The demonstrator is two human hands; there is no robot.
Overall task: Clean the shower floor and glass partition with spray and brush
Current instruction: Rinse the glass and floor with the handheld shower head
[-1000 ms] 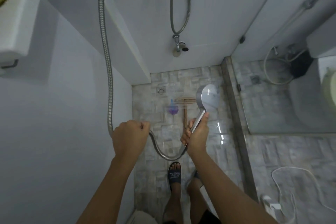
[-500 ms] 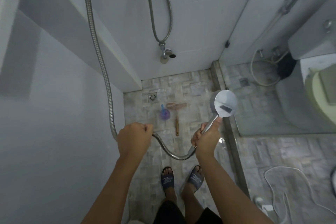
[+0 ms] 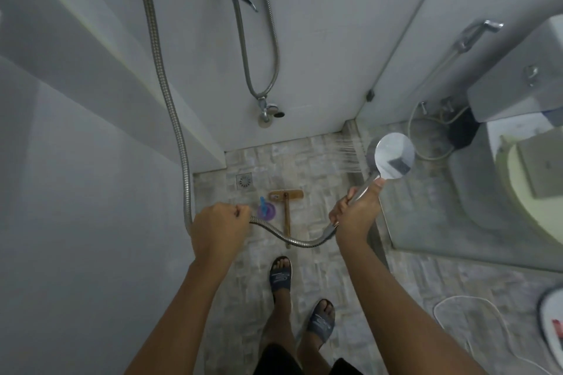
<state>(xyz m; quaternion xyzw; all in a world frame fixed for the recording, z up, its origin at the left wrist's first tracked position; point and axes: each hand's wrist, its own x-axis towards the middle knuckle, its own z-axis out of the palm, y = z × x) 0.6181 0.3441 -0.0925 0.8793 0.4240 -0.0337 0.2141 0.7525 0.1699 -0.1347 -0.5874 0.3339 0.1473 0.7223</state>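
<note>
My right hand (image 3: 356,213) grips the handle of a chrome shower head (image 3: 391,157), whose round face is turned away while thin water jets spray left toward the foot of the glass partition (image 3: 405,49). My left hand (image 3: 217,227) grips the metal hose (image 3: 170,100), which loops between both hands. On the tiled shower floor (image 3: 316,167) lie a wooden-handled brush (image 3: 286,207) and a purple spray bottle (image 3: 266,210) with a blue nozzle, both beyond my hands.
A floor drain (image 3: 244,181) sits near the back left corner. A wall tap (image 3: 268,111) and a second hose loop hang on the back wall. Beyond the glass stand a toilet (image 3: 530,167) and a bidet sprayer (image 3: 475,36). My feet in dark slippers (image 3: 280,277) stand below.
My right hand has swung the shower head rightward toward the glass partition, and water jets now show. The view has tilted up and right. My left hand keeps its hold on the hose.
</note>
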